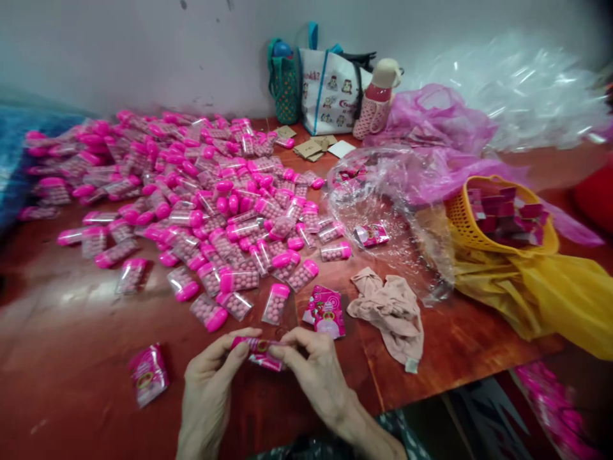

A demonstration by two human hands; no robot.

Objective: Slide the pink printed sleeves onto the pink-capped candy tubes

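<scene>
Near the table's front edge, my left hand (211,377) pinches one end of a small pink printed wrapper (261,345) between thumb and fingers. My right hand (316,367) is closed on the wrapper's other end. Just below it shows another bit of pink printed packaging; whether it is part of the same piece I cannot tell. A clear bottle of pink balls with a pink cap (276,306) lies just beyond my fingers. To the right of it lie pink printed wrappers (330,313). Left of my left hand is a pink printed packet (149,375).
A large heap of pink-capped bottles (191,185) covers the table's back left. A beige cloth (390,313), a clear plastic bag (397,191) and a yellow basket (454,207) of dark pink pieces sit right. Behind stand a white bag (330,96) and a drink bottle (376,105).
</scene>
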